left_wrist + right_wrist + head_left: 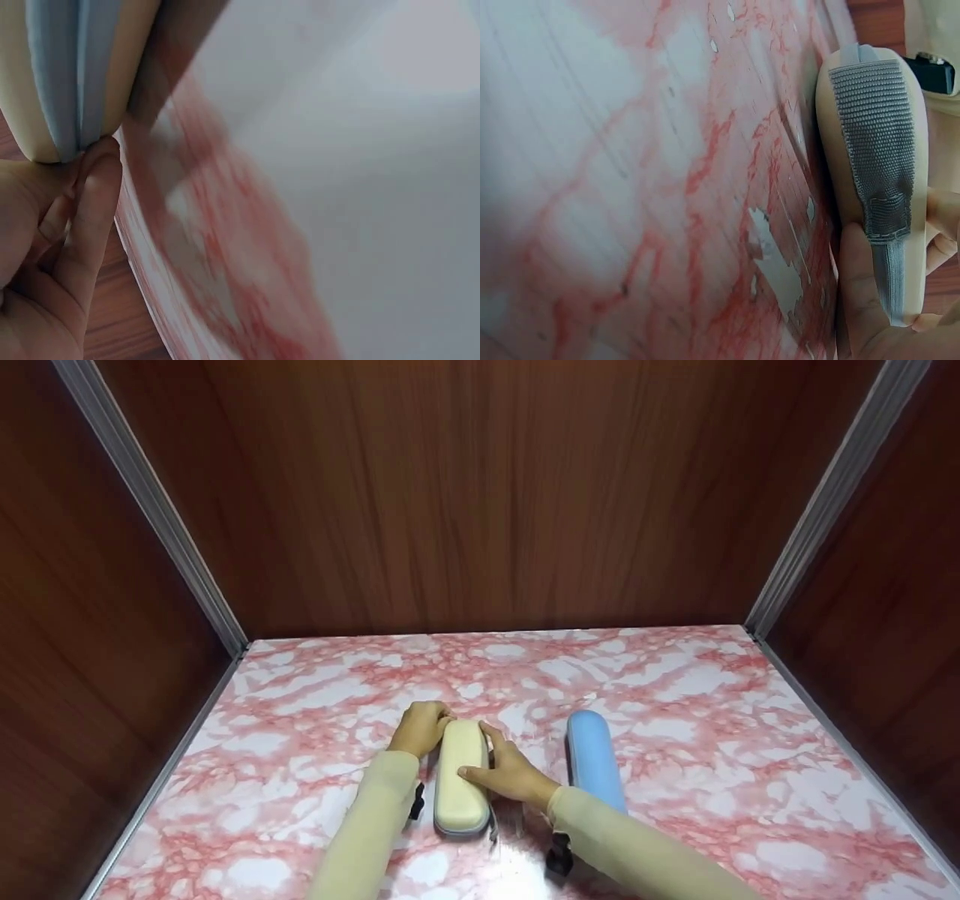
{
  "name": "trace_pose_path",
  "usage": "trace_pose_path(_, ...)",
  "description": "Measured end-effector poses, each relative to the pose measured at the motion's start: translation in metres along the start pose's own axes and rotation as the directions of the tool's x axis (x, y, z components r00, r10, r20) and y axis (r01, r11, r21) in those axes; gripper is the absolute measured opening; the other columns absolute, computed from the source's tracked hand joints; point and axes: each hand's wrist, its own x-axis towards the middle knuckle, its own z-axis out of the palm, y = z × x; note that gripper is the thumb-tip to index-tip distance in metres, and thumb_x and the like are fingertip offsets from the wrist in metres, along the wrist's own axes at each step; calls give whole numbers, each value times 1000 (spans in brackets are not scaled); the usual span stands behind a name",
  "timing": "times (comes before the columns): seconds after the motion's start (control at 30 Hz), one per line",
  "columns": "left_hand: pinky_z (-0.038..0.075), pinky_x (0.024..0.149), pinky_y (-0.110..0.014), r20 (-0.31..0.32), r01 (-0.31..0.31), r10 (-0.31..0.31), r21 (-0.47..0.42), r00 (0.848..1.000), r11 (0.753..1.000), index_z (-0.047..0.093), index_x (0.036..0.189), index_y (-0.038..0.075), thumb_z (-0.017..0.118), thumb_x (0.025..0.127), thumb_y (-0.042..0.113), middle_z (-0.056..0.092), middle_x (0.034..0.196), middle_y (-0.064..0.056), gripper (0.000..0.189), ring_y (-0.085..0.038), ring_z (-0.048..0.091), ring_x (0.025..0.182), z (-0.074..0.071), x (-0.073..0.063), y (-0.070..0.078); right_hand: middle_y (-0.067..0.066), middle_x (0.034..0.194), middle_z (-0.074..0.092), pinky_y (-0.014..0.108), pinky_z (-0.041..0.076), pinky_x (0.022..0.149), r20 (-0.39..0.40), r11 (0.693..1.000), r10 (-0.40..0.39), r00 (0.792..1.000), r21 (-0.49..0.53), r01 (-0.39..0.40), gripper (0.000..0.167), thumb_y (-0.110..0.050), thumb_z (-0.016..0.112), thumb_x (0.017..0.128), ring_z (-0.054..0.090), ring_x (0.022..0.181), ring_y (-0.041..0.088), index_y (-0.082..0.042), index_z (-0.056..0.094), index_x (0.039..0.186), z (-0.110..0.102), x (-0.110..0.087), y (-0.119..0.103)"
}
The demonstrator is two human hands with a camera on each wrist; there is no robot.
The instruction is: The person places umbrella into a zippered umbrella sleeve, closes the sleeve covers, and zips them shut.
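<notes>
A long cream zip-up hard case (457,795) lies lengthwise on the table between the two hands. At its far end, my left hand (421,727) has thumb and fingertips pinched together where the blue-grey zipper band (79,67) ends in the left wrist view; the zipper pull is hidden by the fingers. My right hand (517,772) holds the case from the right, thumb over the lid and fingers along the side. The right wrist view shows a grey ribbed fabric strip (877,142) on the case's side, with the zipper band running on from it.
A blue hard case (596,761) lies to the right, partly behind the right forearm. Red-and-white marbled sheeting covers the table (300,720). Dark wood panels (480,495) with grey metal corner posts (161,510) close off the back and both sides.
</notes>
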Motion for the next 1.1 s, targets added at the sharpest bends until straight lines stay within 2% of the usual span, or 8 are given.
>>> trace_pose_path(0.37, 55, 80, -42, -38, 71, -73, -39, 997, 997, 76, 94, 2, 67, 95, 8, 73, 91, -10, 11, -25, 69, 85, 3, -6, -1, 24, 105, 67, 36, 58, 75, -8, 999, 32, 999, -2, -32, 93, -20, 74, 91, 69, 90, 26, 8, 13, 155, 1, -1, 0)
trace_pose_path(0.6, 54, 81, -44, -54, 108, -115, -127, 992, 986, 76, 90, 2, 67, 93, 6, 73, 87, -9, 10, -25, 67, 84, 3, -11, -4, 24, 105, 67, 36, 58, 75, -12, 999, 37, 999, -12, -37, 94, -20, 75, 91, 69, 89, 26, 8, 13, 155, 2, 0, 1)
trace_pose_path(0.77, 54, 80, -41, -28, 173, -180, -173, 983, 970, 77, 90, 5, 65, 95, 8, 72, 88, -6, 12, -21, 66, 83, 3, -12, -4, 21, 103, 68, 36, 58, 74, -7, 999, 41, 999, -10, -41, 93, -21, 74, 91, 69, 88, 24, 7, 13, 156, 1, 1, 3)
trace_pose_path(0.9, 54, 79, -40, 4, 247, -252, -211, 968, 946, 77, 91, 5, 66, 96, 11, 72, 86, -5, 13, -20, 64, 81, 2, -13, -2, 20, 102, 69, 36, 58, 76, -14, 999, 24, 1000, -28, -25, 92, -21, 74, 91, 69, 89, 24, 8, 14, 155, 1, 2, 3)
trace_pose_path(1.1, 53, 80, -39, 28, 288, -291, -254, 956, 923, 76, 94, 4, 65, 97, 15, 71, 85, -5, 16, -19, 63, 79, 2, -16, -3, 24, 107, 68, 36, 58, 78, -18, 999, 36, 999, -4, -36, 92, -20, 74, 92, 69, 91, 25, 7, 13, 156, 2, 1, 3)
